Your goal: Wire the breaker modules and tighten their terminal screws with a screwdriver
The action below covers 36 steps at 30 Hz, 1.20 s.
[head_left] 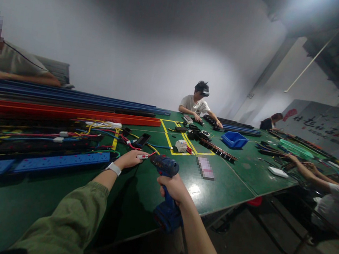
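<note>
My right hand (175, 186) is wrapped round the handle of a blue cordless drill (167, 166). Its chuck points left, toward my other hand. Between the fingers of my left hand (128, 160) is a small white part with a red marking (142, 156), its exact kind too small to tell. The drill's front end is close to that part; I cannot tell whether they touch. Just beyond my left hand lie a black device with a dark face (141, 140) and several coloured wires (92, 135).
Blue socket strips (63, 161) and a long red rail (126, 119) lie at left. A white breaker block (181, 146), a phone-like slab (205, 168), a black strip (219, 151) and a blue bin (234, 140) stand on the green table (237, 183). Several people sit around it.
</note>
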Each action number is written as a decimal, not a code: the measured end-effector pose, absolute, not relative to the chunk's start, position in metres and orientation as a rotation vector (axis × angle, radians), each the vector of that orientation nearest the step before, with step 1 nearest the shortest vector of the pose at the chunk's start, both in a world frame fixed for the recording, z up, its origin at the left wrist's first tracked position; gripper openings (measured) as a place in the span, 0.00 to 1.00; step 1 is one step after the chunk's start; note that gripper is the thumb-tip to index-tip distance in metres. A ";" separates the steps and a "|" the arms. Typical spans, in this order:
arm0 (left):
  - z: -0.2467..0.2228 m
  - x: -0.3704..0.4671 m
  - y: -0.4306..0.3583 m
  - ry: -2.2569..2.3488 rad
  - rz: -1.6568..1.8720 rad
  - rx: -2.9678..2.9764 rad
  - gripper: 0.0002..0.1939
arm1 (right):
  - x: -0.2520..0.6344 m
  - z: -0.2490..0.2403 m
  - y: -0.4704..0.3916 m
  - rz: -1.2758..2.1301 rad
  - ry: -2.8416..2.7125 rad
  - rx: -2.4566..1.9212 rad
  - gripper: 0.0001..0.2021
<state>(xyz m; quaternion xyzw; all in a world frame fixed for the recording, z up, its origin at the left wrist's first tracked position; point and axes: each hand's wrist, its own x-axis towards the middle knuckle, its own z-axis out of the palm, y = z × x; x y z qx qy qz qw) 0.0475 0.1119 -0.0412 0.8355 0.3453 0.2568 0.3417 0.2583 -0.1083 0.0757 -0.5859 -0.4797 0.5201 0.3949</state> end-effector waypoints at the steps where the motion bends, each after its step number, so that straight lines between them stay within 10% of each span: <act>1: -0.042 0.048 0.112 0.900 0.667 2.173 0.32 | 0.259 0.075 -0.108 1.321 -1.216 -1.486 0.04; 36: -0.045 0.047 0.115 0.900 0.671 2.194 0.31 | 0.256 0.077 -0.108 1.327 -1.202 -1.492 0.04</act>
